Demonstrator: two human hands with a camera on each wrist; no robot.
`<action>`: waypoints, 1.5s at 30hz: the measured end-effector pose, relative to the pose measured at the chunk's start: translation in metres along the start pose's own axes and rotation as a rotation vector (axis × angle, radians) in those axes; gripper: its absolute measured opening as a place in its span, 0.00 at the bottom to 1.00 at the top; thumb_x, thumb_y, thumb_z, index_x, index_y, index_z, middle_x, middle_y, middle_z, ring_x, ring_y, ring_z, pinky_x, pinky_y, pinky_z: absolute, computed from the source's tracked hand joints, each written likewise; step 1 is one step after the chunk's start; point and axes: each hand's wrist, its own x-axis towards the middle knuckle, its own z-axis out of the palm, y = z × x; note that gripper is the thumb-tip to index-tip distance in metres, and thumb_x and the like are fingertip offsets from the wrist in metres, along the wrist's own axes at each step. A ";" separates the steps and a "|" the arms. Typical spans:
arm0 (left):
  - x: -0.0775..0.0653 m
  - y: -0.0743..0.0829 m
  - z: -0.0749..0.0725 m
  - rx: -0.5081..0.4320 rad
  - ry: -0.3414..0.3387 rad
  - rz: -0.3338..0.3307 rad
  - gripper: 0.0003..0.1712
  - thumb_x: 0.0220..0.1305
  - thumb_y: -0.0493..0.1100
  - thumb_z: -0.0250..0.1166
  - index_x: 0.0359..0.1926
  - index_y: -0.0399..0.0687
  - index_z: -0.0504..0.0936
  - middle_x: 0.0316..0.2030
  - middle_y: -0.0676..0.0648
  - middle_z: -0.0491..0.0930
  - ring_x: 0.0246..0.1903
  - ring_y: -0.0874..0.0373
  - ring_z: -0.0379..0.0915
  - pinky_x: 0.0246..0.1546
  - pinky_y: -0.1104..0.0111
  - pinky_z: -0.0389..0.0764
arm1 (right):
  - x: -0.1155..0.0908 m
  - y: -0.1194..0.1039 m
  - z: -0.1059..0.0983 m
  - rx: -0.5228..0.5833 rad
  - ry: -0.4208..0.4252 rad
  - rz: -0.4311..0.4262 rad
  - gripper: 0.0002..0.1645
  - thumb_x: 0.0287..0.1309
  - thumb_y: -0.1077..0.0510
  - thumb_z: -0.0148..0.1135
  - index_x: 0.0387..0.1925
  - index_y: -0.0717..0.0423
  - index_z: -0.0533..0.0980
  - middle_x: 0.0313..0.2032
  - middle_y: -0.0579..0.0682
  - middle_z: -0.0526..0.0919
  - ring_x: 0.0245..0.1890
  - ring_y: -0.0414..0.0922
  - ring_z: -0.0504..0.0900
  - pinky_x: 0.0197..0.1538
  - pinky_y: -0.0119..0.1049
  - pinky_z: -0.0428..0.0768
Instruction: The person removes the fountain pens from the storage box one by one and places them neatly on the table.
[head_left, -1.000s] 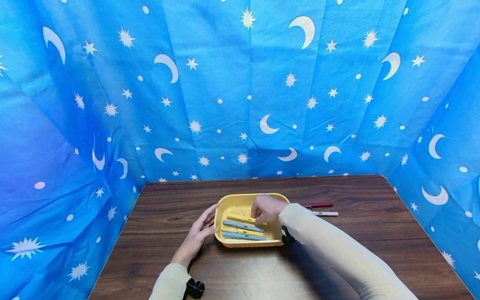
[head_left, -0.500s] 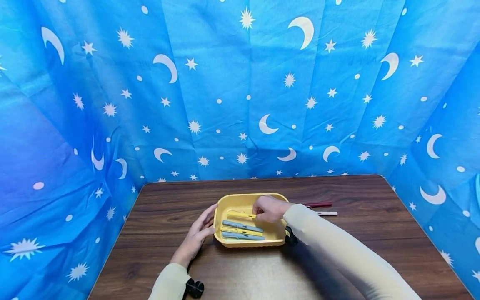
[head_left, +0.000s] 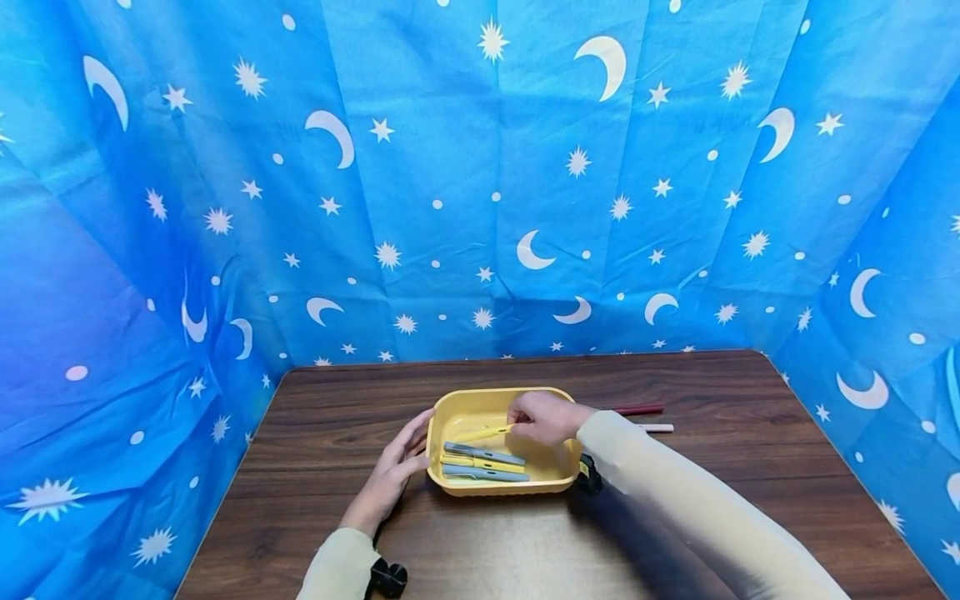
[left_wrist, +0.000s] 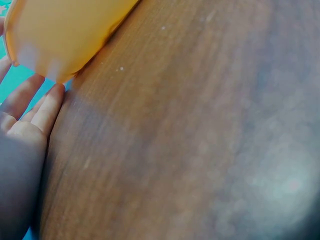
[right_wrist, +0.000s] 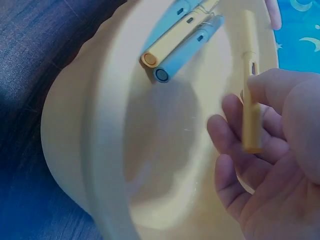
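A yellow rectangular tub (head_left: 510, 490) stands on the wooden table. My right hand (head_left: 546, 417) is inside it, pinching a yellow pen (right_wrist: 251, 120) between thumb and fingers; the pen's far end points left. Beneath it on the tub's floor lie a grey-blue pen (head_left: 486, 453), another yellow pen (head_left: 482, 462) and a second grey-blue pen (head_left: 486, 473), side by side. My left hand (head_left: 390, 473) rests against the tub's left end, its fingers spread and fairly straight along the wall (left_wrist: 65, 40).
Right of the tub, partly behind my right sleeve, a dark red pen (head_left: 641, 409) and a pale pinkish pen (head_left: 658, 427) lie on the table (head_left: 337, 417). A blue curtain (head_left: 450, 167) with moons and stars surrounds the table's back and sides.
My right hand has shifted slightly right with the yellow pen, which now tilts, its right end raised. The left hand and the other pens stay in place.
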 end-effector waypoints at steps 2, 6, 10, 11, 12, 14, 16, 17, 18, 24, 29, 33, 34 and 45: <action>0.000 -0.001 0.000 -0.004 -0.002 0.003 0.43 0.70 0.32 0.59 0.83 0.49 0.57 0.80 0.38 0.58 0.79 0.40 0.52 0.69 0.78 0.64 | -0.003 0.001 -0.001 0.023 0.015 0.001 0.07 0.69 0.62 0.62 0.33 0.55 0.82 0.29 0.41 0.78 0.29 0.37 0.73 0.38 0.32 0.75; 0.000 -0.001 -0.001 -0.014 -0.012 0.024 0.43 0.70 0.31 0.58 0.83 0.46 0.56 0.80 0.35 0.57 0.79 0.37 0.51 0.69 0.78 0.64 | -0.008 0.004 -0.004 0.064 0.050 0.002 0.04 0.68 0.61 0.66 0.35 0.53 0.84 0.33 0.40 0.84 0.35 0.37 0.77 0.44 0.33 0.79; 0.000 -0.002 -0.001 -0.024 -0.017 0.030 0.42 0.71 0.30 0.57 0.83 0.46 0.56 0.80 0.35 0.57 0.79 0.36 0.50 0.69 0.78 0.64 | -0.013 0.005 -0.006 0.087 0.089 -0.018 0.03 0.68 0.60 0.68 0.36 0.52 0.85 0.32 0.39 0.85 0.34 0.36 0.77 0.42 0.32 0.78; 0.000 -0.002 -0.001 -0.023 -0.017 0.030 0.42 0.71 0.30 0.57 0.83 0.46 0.56 0.80 0.35 0.57 0.79 0.36 0.50 0.69 0.78 0.64 | -0.014 0.006 -0.007 0.094 0.096 -0.024 0.03 0.67 0.61 0.69 0.36 0.52 0.85 0.32 0.39 0.84 0.33 0.37 0.76 0.40 0.31 0.77; 0.000 -0.002 -0.001 -0.023 -0.015 0.028 0.42 0.71 0.30 0.58 0.83 0.47 0.57 0.80 0.35 0.57 0.79 0.37 0.51 0.69 0.78 0.64 | -0.015 0.006 -0.007 0.104 0.104 -0.032 0.03 0.67 0.61 0.69 0.35 0.53 0.85 0.31 0.39 0.83 0.32 0.37 0.75 0.39 0.30 0.76; 0.000 -0.003 -0.001 -0.019 -0.014 0.027 0.42 0.71 0.30 0.58 0.83 0.46 0.57 0.80 0.35 0.57 0.79 0.37 0.51 0.69 0.78 0.64 | -0.017 0.007 -0.007 0.128 0.119 -0.044 0.02 0.66 0.62 0.70 0.35 0.55 0.85 0.31 0.40 0.83 0.31 0.37 0.73 0.37 0.30 0.74; 0.000 -0.003 -0.001 -0.013 -0.014 0.029 0.42 0.70 0.30 0.58 0.83 0.46 0.56 0.80 0.34 0.57 0.79 0.36 0.51 0.69 0.77 0.64 | -0.019 0.008 -0.007 0.168 0.130 -0.051 0.02 0.65 0.63 0.70 0.35 0.58 0.85 0.30 0.41 0.83 0.31 0.37 0.73 0.37 0.29 0.74; 0.000 -0.003 -0.001 -0.012 -0.014 0.030 0.43 0.70 0.30 0.58 0.83 0.46 0.56 0.80 0.34 0.57 0.79 0.36 0.51 0.69 0.77 0.64 | -0.020 0.009 -0.007 0.190 0.135 -0.048 0.01 0.64 0.64 0.71 0.34 0.58 0.86 0.30 0.41 0.83 0.31 0.37 0.74 0.37 0.29 0.74; 0.000 -0.003 -0.001 -0.013 -0.012 0.028 0.43 0.70 0.30 0.58 0.83 0.46 0.56 0.80 0.34 0.58 0.79 0.36 0.51 0.69 0.77 0.64 | -0.021 0.010 -0.007 0.214 0.141 -0.045 0.01 0.63 0.64 0.72 0.34 0.59 0.86 0.31 0.42 0.84 0.32 0.37 0.75 0.37 0.29 0.75; 0.000 -0.001 0.000 -0.011 0.000 0.005 0.43 0.70 0.32 0.59 0.83 0.48 0.57 0.80 0.37 0.58 0.79 0.39 0.52 0.70 0.76 0.63 | -0.026 0.014 -0.007 0.311 0.189 -0.013 0.03 0.59 0.66 0.75 0.33 0.57 0.88 0.31 0.42 0.88 0.33 0.38 0.80 0.36 0.29 0.79; 0.000 -0.001 0.000 0.006 0.006 -0.001 0.43 0.70 0.32 0.59 0.83 0.47 0.57 0.80 0.37 0.58 0.79 0.39 0.52 0.71 0.75 0.63 | -0.031 0.015 -0.006 0.319 0.226 -0.006 0.04 0.58 0.63 0.77 0.30 0.52 0.88 0.30 0.40 0.88 0.33 0.39 0.80 0.36 0.30 0.76; 0.000 -0.002 -0.001 0.008 -0.001 0.011 0.43 0.70 0.32 0.58 0.83 0.46 0.56 0.80 0.37 0.57 0.79 0.39 0.51 0.70 0.76 0.63 | -0.035 0.014 -0.005 0.323 0.259 -0.001 0.05 0.57 0.63 0.78 0.29 0.50 0.88 0.30 0.40 0.89 0.35 0.38 0.81 0.40 0.31 0.77; 0.000 -0.002 -0.001 0.007 -0.002 0.013 0.43 0.70 0.32 0.58 0.83 0.46 0.57 0.80 0.37 0.57 0.79 0.39 0.51 0.70 0.76 0.63 | -0.036 0.014 -0.005 0.326 0.267 0.002 0.05 0.57 0.63 0.78 0.28 0.50 0.89 0.30 0.40 0.89 0.34 0.38 0.80 0.39 0.32 0.76; 0.000 -0.004 -0.001 -0.006 -0.008 0.034 0.43 0.69 0.31 0.58 0.83 0.45 0.57 0.80 0.35 0.57 0.79 0.36 0.52 0.69 0.78 0.64 | -0.048 0.018 -0.009 0.407 0.301 0.068 0.07 0.53 0.62 0.81 0.26 0.48 0.89 0.28 0.41 0.89 0.33 0.41 0.83 0.36 0.32 0.81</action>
